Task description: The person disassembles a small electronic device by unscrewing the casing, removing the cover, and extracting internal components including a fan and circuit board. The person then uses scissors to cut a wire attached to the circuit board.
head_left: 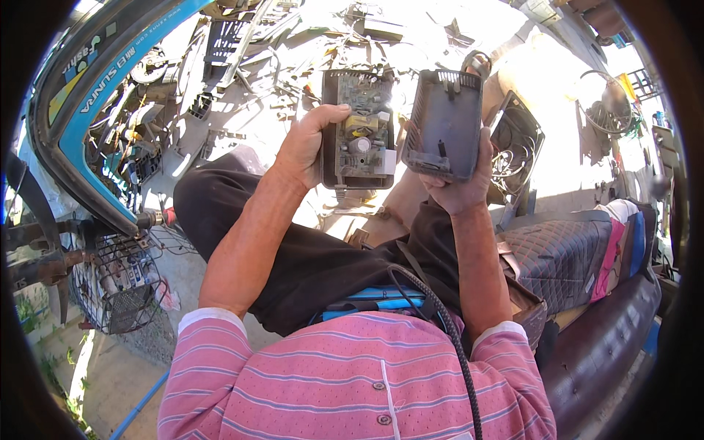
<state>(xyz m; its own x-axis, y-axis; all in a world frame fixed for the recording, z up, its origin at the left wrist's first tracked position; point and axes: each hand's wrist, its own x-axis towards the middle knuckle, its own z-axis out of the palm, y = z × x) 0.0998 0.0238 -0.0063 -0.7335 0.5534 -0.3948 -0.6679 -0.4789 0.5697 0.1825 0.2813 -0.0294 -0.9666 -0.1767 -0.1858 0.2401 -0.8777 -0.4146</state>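
Note:
My left hand (306,147) grips the left side of an opened dark plastic case half (358,129) that carries a green circuit board with small components. My right hand (460,183) holds the other half, an empty grey plastic cover (444,125) with vent slots, from below. Both halves are raised side by side above my knees, a narrow gap between them. I sit in dark trousers and a pink striped shirt.
A blue and black curved vehicle panel (95,81) and a wire basket (121,282) stand at left. Scrap parts litter the sunlit ground (293,44) ahead. A quilted seat (565,257) lies at right. A black ribbed cable (440,315) crosses my lap.

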